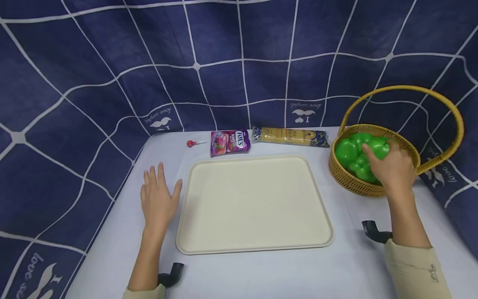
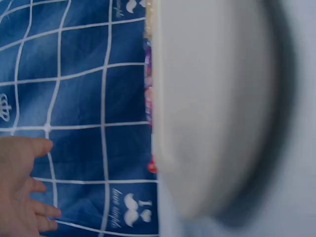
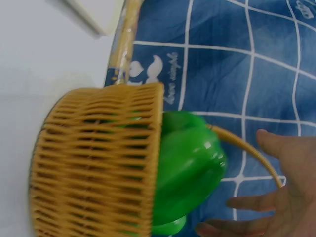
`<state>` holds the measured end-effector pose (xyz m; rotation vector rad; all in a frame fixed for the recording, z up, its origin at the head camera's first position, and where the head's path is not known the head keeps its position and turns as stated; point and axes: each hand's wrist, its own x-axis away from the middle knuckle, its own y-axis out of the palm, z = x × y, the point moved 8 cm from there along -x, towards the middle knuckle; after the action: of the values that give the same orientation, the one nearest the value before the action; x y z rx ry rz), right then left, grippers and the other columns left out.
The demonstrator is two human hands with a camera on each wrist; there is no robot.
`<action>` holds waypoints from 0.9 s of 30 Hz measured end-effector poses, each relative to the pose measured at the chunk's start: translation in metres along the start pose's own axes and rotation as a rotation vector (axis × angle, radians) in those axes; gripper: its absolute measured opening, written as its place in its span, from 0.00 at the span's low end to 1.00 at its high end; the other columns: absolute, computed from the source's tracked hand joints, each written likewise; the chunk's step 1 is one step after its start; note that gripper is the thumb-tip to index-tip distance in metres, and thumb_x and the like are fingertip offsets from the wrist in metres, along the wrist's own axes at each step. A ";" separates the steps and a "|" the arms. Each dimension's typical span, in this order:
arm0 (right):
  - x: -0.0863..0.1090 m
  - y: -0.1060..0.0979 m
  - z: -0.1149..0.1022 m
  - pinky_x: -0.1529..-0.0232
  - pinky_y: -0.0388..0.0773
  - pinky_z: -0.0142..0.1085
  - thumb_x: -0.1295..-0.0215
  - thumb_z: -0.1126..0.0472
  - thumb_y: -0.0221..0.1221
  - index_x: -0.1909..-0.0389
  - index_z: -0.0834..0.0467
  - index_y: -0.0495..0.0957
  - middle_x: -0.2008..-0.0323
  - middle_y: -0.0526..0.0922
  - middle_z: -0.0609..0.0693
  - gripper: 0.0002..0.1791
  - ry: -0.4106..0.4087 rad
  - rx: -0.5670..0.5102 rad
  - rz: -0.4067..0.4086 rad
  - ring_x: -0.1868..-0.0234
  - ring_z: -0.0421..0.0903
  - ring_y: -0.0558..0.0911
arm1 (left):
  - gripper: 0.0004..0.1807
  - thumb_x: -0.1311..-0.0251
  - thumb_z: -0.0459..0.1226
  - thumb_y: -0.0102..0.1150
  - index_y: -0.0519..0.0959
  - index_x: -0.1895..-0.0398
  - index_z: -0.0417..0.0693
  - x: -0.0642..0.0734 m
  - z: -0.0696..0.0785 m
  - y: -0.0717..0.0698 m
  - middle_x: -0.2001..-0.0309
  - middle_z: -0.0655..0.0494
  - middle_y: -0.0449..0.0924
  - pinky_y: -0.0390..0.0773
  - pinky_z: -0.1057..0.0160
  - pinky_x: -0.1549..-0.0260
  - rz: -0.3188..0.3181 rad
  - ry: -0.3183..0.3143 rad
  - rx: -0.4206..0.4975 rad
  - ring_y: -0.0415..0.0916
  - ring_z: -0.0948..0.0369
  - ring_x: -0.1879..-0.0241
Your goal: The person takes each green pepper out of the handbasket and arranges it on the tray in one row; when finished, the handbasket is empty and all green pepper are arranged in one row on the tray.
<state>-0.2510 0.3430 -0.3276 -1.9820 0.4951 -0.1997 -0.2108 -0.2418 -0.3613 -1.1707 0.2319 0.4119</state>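
Note:
Several shiny green bell peppers [image 1: 360,154] fill a round wicker basket [image 1: 354,182] with a tall arched handle, at the right of the table. Over the basket's right part is my right hand [image 1: 396,168], its thumb and fingers spread. The right wrist view shows a gap between this hand [image 3: 291,187] and the nearest bell pepper [image 3: 190,168]. Left of a cream rectangular tray [image 1: 254,203], my left hand [image 1: 158,201] has straight, spread fingers and holds nothing. The left wrist view shows part of that hand [image 2: 19,185] at the lower left.
Behind the tray lie a red lollipop [image 1: 191,143], a purple candy bag [image 1: 229,142] and a long yellow-and-blue packet [image 1: 290,136]. A dark blue checked cloth [image 1: 224,45] rises behind the white tabletop [image 1: 261,274]. The basket handle [image 1: 457,120] arches up behind and right of my right hand.

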 end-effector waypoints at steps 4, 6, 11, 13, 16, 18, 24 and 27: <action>-0.003 0.010 0.013 0.57 0.63 0.69 0.43 0.24 0.31 0.32 0.70 0.41 0.47 0.60 0.82 0.57 0.058 0.065 -0.089 0.50 0.78 0.62 | 0.40 0.36 0.49 0.49 0.46 0.28 0.42 0.008 -0.010 0.011 0.30 0.36 0.45 0.43 0.39 0.36 0.004 0.017 0.066 0.34 0.46 0.30; -0.003 0.016 0.017 0.54 0.61 0.70 0.44 0.23 0.28 0.32 0.71 0.40 0.46 0.59 0.82 0.58 0.073 0.088 -0.127 0.50 0.79 0.62 | 0.39 0.36 0.48 0.49 0.45 0.28 0.42 0.012 -0.015 0.018 0.30 0.36 0.45 0.43 0.39 0.36 -0.011 0.030 0.101 0.35 0.46 0.30; -0.004 0.027 0.021 0.50 0.54 0.72 0.46 0.21 0.26 0.31 0.69 0.37 0.45 0.55 0.83 0.60 0.085 0.100 -0.171 0.48 0.80 0.60 | 0.40 0.34 0.49 0.47 0.44 0.28 0.43 0.018 -0.024 0.038 0.29 0.38 0.43 0.43 0.39 0.36 -0.092 0.056 0.163 0.34 0.46 0.30; -0.003 0.031 0.021 0.51 0.56 0.72 0.47 0.21 0.27 0.31 0.69 0.37 0.45 0.56 0.84 0.60 0.085 0.104 -0.174 0.49 0.80 0.60 | 0.40 0.34 0.50 0.47 0.42 0.28 0.44 0.021 -0.027 0.047 0.29 0.38 0.42 0.43 0.37 0.37 -0.134 0.063 0.174 0.34 0.45 0.30; -0.001 0.035 0.021 0.52 0.58 0.72 0.47 0.20 0.27 0.31 0.68 0.37 0.46 0.57 0.84 0.60 0.086 0.107 -0.178 0.48 0.80 0.60 | 0.41 0.34 0.51 0.46 0.41 0.27 0.46 0.024 -0.031 0.057 0.29 0.38 0.42 0.44 0.36 0.38 -0.185 0.074 0.185 0.35 0.44 0.30; 0.000 0.037 0.021 0.52 0.58 0.72 0.47 0.20 0.27 0.30 0.66 0.38 0.45 0.56 0.83 0.59 0.088 0.106 -0.181 0.47 0.79 0.59 | 0.41 0.35 0.52 0.46 0.40 0.27 0.47 0.026 -0.032 0.062 0.29 0.38 0.43 0.45 0.35 0.38 -0.207 0.085 0.192 0.36 0.43 0.31; 0.001 0.042 0.021 0.52 0.58 0.72 0.47 0.20 0.28 0.29 0.62 0.37 0.42 0.53 0.81 0.58 0.090 0.084 -0.183 0.44 0.79 0.56 | 0.41 0.34 0.52 0.46 0.40 0.27 0.46 0.027 -0.035 0.072 0.30 0.37 0.44 0.45 0.36 0.37 -0.265 0.094 0.233 0.38 0.41 0.31; 0.001 0.043 0.021 0.55 0.60 0.71 0.46 0.21 0.29 0.29 0.62 0.37 0.43 0.54 0.82 0.57 0.079 0.081 -0.173 0.46 0.79 0.57 | 0.41 0.34 0.53 0.45 0.39 0.27 0.46 0.028 -0.038 0.078 0.30 0.37 0.43 0.44 0.36 0.37 -0.300 0.078 0.244 0.37 0.41 0.31</action>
<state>-0.2533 0.3432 -0.3753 -1.9427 0.3600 -0.4013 -0.2173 -0.2460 -0.4518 -0.9631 0.1649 0.0711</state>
